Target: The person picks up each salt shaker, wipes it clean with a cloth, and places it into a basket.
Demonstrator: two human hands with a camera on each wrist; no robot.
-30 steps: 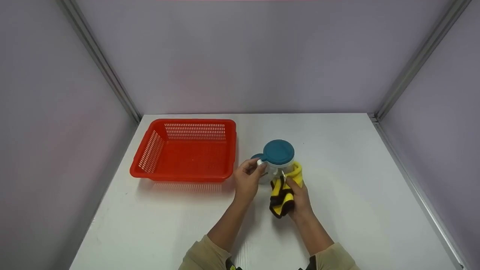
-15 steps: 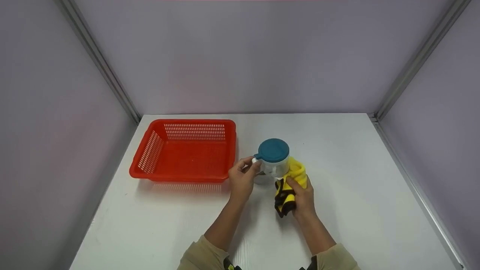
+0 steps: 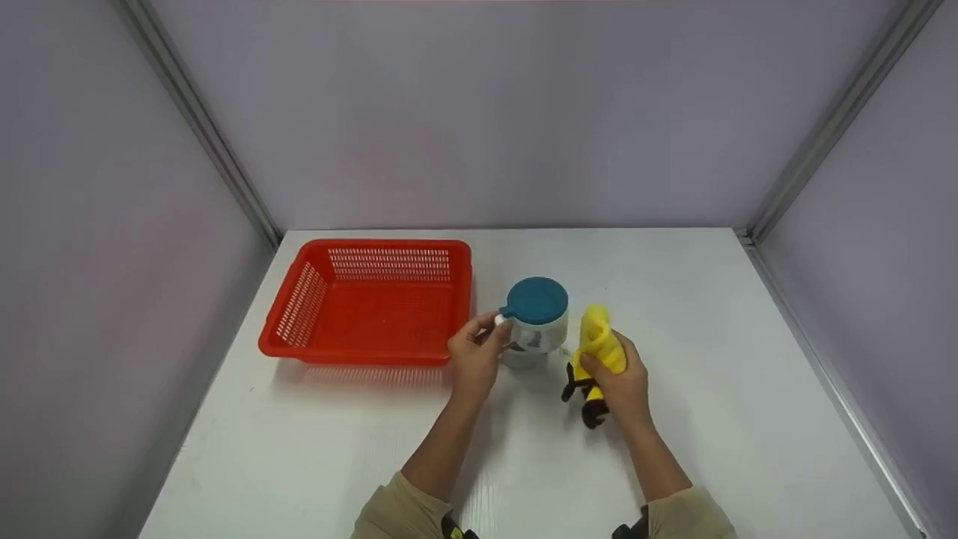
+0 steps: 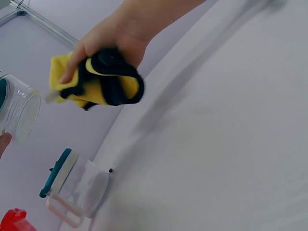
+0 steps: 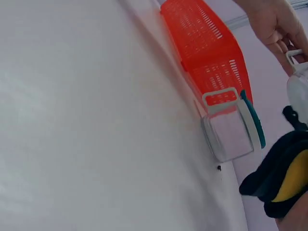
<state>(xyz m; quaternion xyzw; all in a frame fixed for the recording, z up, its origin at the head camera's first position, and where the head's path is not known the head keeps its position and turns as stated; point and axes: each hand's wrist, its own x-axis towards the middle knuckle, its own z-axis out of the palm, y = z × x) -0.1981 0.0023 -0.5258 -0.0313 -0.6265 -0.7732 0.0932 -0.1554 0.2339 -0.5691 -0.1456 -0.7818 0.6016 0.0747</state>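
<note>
My left hand pinches the white handle of a clear glass jar with a teal lid, raised off the table. In the left wrist view the bare base of this jar points toward the cloth. My right hand grips a bunched yellow cloth with black trim, a short gap to the right of the jar. A pale tag sticks out from the cloth, blurred. Behind the held jar, a second lidded jar with a white handle stands on the table, mostly hidden in the head view.
A red plastic basket with slotted walls stands on the white table, left of the hands. A small dark speck lies by the standing jar's base. Pale walls enclose the table at the back and sides.
The left hand has shifted left with the jar. The right hand has drawn the cloth rightward, from against the jar's side to apart from it, and the cloth hangs more bunched.
</note>
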